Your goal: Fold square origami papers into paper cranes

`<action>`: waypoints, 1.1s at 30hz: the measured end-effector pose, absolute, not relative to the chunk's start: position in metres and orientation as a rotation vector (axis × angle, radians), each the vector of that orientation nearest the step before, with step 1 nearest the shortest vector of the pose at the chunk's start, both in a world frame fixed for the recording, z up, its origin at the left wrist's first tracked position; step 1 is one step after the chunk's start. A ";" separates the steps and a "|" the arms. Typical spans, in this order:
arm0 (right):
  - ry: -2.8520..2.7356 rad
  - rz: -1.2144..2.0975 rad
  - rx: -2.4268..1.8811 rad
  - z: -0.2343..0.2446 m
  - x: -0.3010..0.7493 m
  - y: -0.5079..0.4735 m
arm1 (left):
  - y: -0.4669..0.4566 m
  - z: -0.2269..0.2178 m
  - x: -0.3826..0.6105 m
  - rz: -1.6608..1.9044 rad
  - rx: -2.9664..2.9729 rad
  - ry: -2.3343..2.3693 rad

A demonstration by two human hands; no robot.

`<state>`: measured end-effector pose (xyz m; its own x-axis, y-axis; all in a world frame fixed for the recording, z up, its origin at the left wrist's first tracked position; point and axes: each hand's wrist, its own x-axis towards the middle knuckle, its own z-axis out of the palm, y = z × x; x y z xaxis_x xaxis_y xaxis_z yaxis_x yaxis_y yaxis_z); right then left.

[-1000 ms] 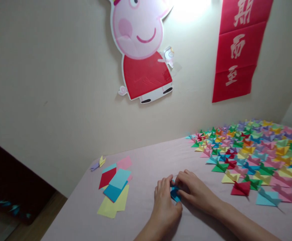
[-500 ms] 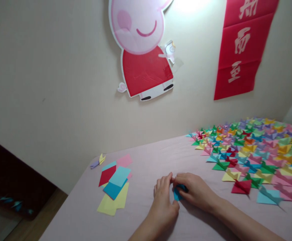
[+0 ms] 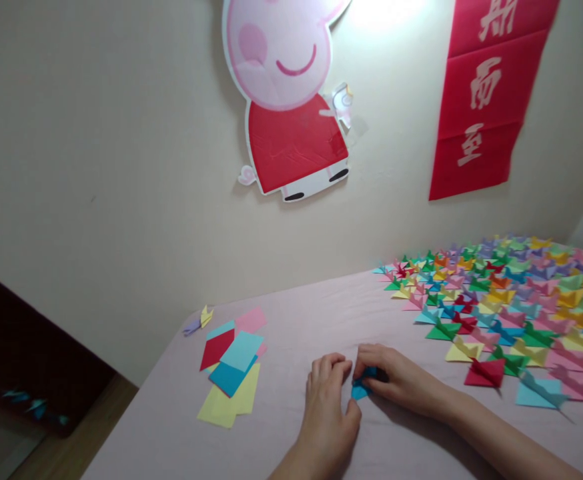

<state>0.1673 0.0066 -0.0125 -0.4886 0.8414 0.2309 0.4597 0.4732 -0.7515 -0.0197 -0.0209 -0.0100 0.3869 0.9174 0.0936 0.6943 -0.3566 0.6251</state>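
Note:
A small folded piece of blue paper [image 3: 360,391] lies on the table in front of me, partly hidden by fingers. My right hand [image 3: 391,375] is closed, pinching the paper between thumb and fingers from its right side. Just left of it, my left hand [image 3: 327,397] rests on the cloth with fingers bent forward and the thumb spread away from them. Its thumb tip is close to the paper's lower edge; whether it touches, I cannot tell. Its other fingers are apart from the paper.
Loose paper squares [image 3: 241,350] in several colours overlap at the left. Behind them sit small yellow and purple folded pieces [image 3: 199,323]. Rows of folded paper cranes [image 3: 511,320] cover the table's right side. A cartoon pig cutout [image 3: 296,143] and red banner [image 3: 489,113] hang on the wall.
My left fingers have drawn back from my right fingertips, so a gap shows between the hands. The right hand keeps its pinch on the blue paper. The view has shifted slightly.

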 end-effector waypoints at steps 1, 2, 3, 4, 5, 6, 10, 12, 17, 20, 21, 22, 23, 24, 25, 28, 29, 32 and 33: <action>-2.131 0.838 -1.065 -0.012 0.167 0.007 | -0.022 -0.011 -0.020 0.605 2.174 1.380; -2.131 0.841 -1.056 -0.012 0.167 0.007 | -0.023 -0.012 -0.021 0.613 2.193 1.382; -2.132 0.847 -1.045 -0.012 0.167 0.007 | -0.025 -0.013 -0.022 0.627 2.216 1.381; -2.133 0.857 -1.032 -0.012 0.168 0.007 | -0.026 -0.014 -0.023 0.646 2.238 1.380; -2.131 0.870 -1.023 -0.011 0.168 0.008 | -0.028 -0.015 -0.024 0.668 2.259 1.376; -2.126 0.884 -1.019 -0.011 0.168 0.008 | -0.029 -0.016 -0.024 0.689 2.278 1.370; -2.084 0.922 -1.060 -0.010 0.169 0.009 | -0.032 -0.016 -0.025 0.738 2.340 1.352; -2.072 0.918 -1.092 -0.010 0.169 0.008 | -0.032 -0.015 -0.023 0.747 2.380 1.354; -2.087 0.907 -1.099 -0.006 0.170 0.006 | -0.035 -0.016 -0.020 0.690 2.508 1.320; -2.054 0.918 -1.117 -0.006 0.170 0.006 | -0.035 -0.018 -0.021 0.637 2.592 1.297; -2.029 0.923 -1.133 -0.007 0.170 0.006 | -0.035 -0.019 -0.021 0.624 2.618 1.290; -2.005 0.926 -1.147 -0.008 0.170 0.007 | -0.035 -0.020 -0.022 0.608 2.640 1.284; -1.986 0.929 -1.157 -0.009 0.170 0.007 | -0.035 -0.021 -0.022 0.592 2.661 1.281; -1.973 0.931 -1.163 -0.010 0.170 0.008 | -0.035 -0.022 -0.022 0.577 2.679 1.281; -1.969 0.934 -1.165 -0.012 0.169 0.008 | -0.036 -0.023 -0.021 0.561 2.698 1.281; -1.966 0.942 -1.154 -0.013 0.169 0.009 | -0.039 -0.028 -0.017 0.508 2.765 1.276; -1.963 0.945 -1.150 -0.013 0.168 0.009 | -0.040 -0.030 -0.015 0.484 2.782 1.275; -1.965 0.947 -1.151 -0.010 0.168 0.008 | -0.044 -0.033 -0.007 0.398 2.788 1.277; -1.971 0.930 -1.165 -0.009 0.169 0.008 | -0.046 -0.033 -0.005 0.369 2.783 1.281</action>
<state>0.1687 0.0081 -0.0094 -0.3874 0.9044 0.1790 0.4370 0.3511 -0.8281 -0.0050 -0.0457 -0.0332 0.6269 0.7550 0.1924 0.7417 -0.6539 0.1492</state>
